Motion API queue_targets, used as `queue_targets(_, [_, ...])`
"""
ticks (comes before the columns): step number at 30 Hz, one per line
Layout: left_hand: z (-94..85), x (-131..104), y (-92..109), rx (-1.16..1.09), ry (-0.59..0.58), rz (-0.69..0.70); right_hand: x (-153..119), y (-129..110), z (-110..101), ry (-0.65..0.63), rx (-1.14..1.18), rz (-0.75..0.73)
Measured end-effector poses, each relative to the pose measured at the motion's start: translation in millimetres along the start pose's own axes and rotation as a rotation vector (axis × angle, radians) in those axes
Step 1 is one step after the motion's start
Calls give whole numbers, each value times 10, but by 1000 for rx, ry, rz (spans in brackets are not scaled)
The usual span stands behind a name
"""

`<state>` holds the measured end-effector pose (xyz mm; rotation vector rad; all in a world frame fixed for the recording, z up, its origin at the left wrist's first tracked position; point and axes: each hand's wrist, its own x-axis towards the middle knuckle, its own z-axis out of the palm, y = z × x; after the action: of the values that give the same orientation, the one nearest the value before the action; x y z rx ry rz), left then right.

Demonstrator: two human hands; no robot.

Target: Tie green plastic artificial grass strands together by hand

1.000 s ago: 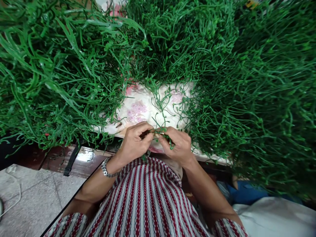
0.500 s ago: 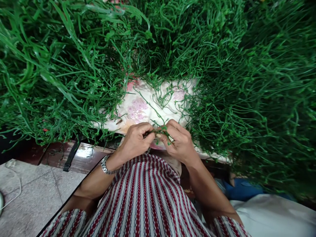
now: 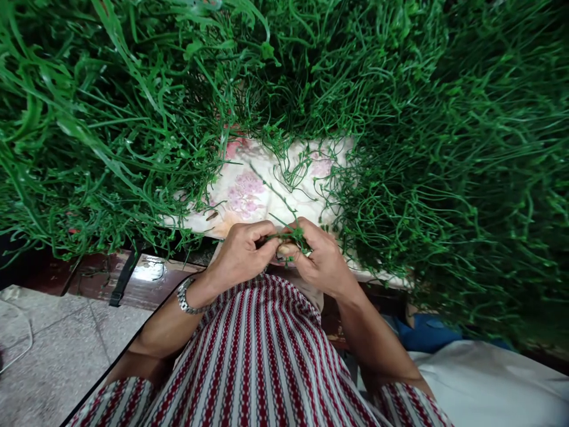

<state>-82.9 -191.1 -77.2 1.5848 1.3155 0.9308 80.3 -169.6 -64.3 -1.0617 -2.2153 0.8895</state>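
Note:
My left hand (image 3: 246, 252), with a metal-band watch (image 3: 185, 295) on its wrist, pinches thin green stems between thumb and fingers. Facing it, my right hand (image 3: 322, 258) is also closed on the green stems, thumb and index finger tips together. One long green stem (image 3: 284, 200) sticks out beyond the fingers, up and to the left over a floral cloth (image 3: 280, 160). Much of what lies within the two pinches is hidden by the fingers. Both hands are close together above the near edge of the cloth.
Broader, flattened green stalks (image 3: 111, 142) are heaped on the left. A dense pile of thin green stems (image 3: 413, 196) spreads over the right and back. A black strap (image 3: 127, 276) hangs over the wooden edge at left. White fabric (image 3: 489, 379) lies lower right.
Both hands stay pinched at nearly the same place, with the right fingers shifting slightly on the stems. The long stem's tip has moved slightly right. The view has shifted a little.

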Motion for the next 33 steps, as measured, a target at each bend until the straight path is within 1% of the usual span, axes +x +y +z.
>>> queue_targets(3, [15, -19, -4, -1, -26, 22, -14, 33, -13, -57, 81, 39])
queue_targets(6, [-11, -26, -5, 36, -106, 106, -23, 53, -58, -125, 40, 15])
queue_targets(10, [-76, -41, -1, 146, -238, 159, -24, 43, -178, -284, -95, -42])
queue_targets(12, [-96, -59, 3, 124, -314, 178, -15, 40, -238, -382, -68, -75])
queue_targets(13, [-103, -71, 6, 86, -359, 196, -8, 42, -260, -436, -9, -102])
queue_targets(15, [-113, -93, 9, -21, -463, 231, 14, 55, -274, -547, 185, -182])
queue_targets(18, [-144, -109, 2, -192, -604, 229, 46, 98, -216, -698, 488, -261])
queue_targets(21, [-207, -95, -27, -379, -742, 197, 43, 172, -111, -782, 729, -244])
queue_targets(22, [-231, -86, -40, -451, -793, 188, 33, 201, -84, -790, 816, -242])
queue_targets(23, [-252, -75, -53, -520, -821, 172, 20, 227, -67, -777, 904, -245])
queue_targets(24, [-268, -63, -65, -583, -803, 138, 6, 249, -62, -734, 970, -240])
queue_targets(25, [-277, -50, -74, -641, -733, 82, -5, 262, -67, -659, 993, -216])
queue_targets(26, [-276, -36, -81, -688, -616, 11, -15, 266, -82, -562, 971, -175])
queue_targets(27, [-268, -21, -83, -727, -475, -59, -21, 260, -101, -454, 914, -122])
queue_targets(29, [-232, 11, -77, -792, -198, -165, -28, 220, -138, -261, 761, -26])
queue_targets(30, [-210, 26, -71, -814, -107, -193, -30, 193, -149, -188, 699, 9])
queue_targets(31, [-189, 39, -63, -826, -46, -207, -31, 164, -152, -117, 655, 36])
queue_targets(33, [-156, 53, -53, -816, 1, -223, -29, 112, -138, 22, 533, 85])
